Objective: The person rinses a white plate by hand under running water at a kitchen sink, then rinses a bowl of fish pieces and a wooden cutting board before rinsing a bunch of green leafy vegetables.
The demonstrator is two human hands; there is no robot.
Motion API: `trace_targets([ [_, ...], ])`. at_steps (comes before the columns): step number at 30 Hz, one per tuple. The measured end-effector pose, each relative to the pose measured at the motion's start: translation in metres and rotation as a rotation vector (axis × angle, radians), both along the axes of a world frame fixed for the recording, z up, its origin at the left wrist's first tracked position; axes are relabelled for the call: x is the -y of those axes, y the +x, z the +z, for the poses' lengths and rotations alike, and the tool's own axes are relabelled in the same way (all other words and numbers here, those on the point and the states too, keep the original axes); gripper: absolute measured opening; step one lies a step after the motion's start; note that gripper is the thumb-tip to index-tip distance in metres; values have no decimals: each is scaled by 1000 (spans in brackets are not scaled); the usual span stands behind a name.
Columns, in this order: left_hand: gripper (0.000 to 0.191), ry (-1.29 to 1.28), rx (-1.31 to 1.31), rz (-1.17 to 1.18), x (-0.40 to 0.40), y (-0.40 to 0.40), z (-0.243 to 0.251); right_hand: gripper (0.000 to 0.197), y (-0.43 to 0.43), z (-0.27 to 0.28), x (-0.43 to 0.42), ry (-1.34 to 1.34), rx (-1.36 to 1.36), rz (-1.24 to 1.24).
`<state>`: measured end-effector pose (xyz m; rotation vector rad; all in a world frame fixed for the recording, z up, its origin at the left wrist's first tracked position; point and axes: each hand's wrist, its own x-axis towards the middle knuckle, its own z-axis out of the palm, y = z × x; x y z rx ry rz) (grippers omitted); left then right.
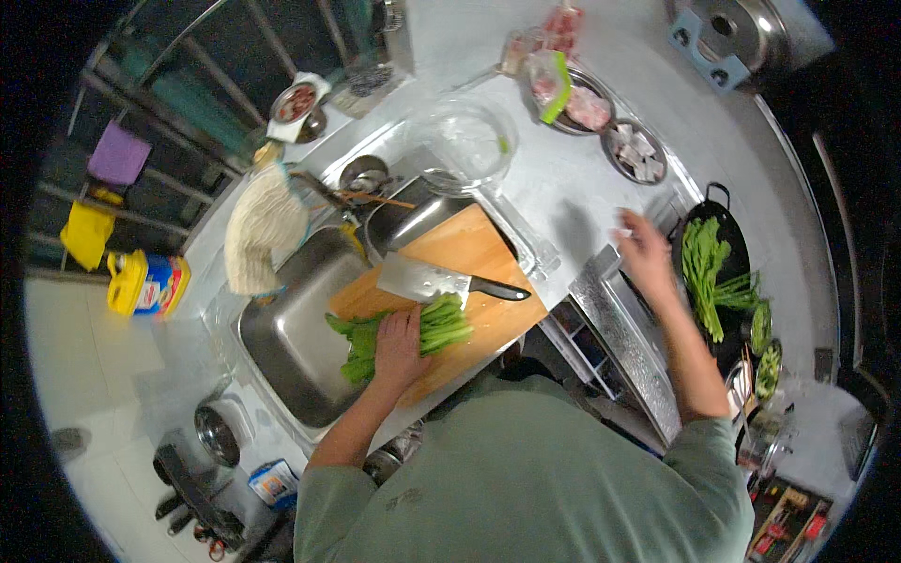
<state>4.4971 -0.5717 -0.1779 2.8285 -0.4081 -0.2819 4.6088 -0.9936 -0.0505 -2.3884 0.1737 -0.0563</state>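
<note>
My left hand (401, 346) rests over a bunch of leafy greens (450, 327), its fingers around the stalks. The greens lie on a wooden cutting board (475, 236) set across the double sink. Just above them a cleaver (426, 278) lies flat on the board, its black handle pointing right, and no hand touches it. My right hand (642, 250), blurred, is raised at the right, between the counter and a black pan (732, 246). Its fingers are partly bent, and whether it holds anything cannot be told. More leafy greens (700, 264) and thin green stalks lie in the pan.
Left of the board is the steel sink basin (310, 338). A clear bowl (468, 144) stands behind the board. Bowls of raw meat (588, 109) and pale chunks (637, 153) sit at the back right. A cloth (264, 225) hangs by the faucet; a yellow jug (148, 283) stands left.
</note>
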Motion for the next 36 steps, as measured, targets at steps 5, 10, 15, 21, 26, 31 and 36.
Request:
trace_targets([
  [5, 96, -66, 0, -39, 0, 5, 1, 76, 117, -147, -107, 287, -130, 110],
  [10, 92, -61, 59, 32, 4, 0, 9, 41, 155, -151, -146, 461, -382, -22],
  [15, 90, -29, 47, 33, 3, 4, 1, 43, 176, -164, -158, 716, -386, -77],
  [21, 94, 6, 126, -5, 3, -1, -11, 41, 189, -165, -166, 675, -411, 21],
  [26, 93, -80, 53, 10, 8, 2, 5, 34, 191, -157, -131, 580, -68, -203],
  [31, 93, -84, -29, 33, 1, 1, 11, 37, 168, -116, -108, 186, 55, -37],
  [36, 95, -105, 42, 14, -2, -1, 7, 45, 146, -90, -96, 70, -69, -56],
])
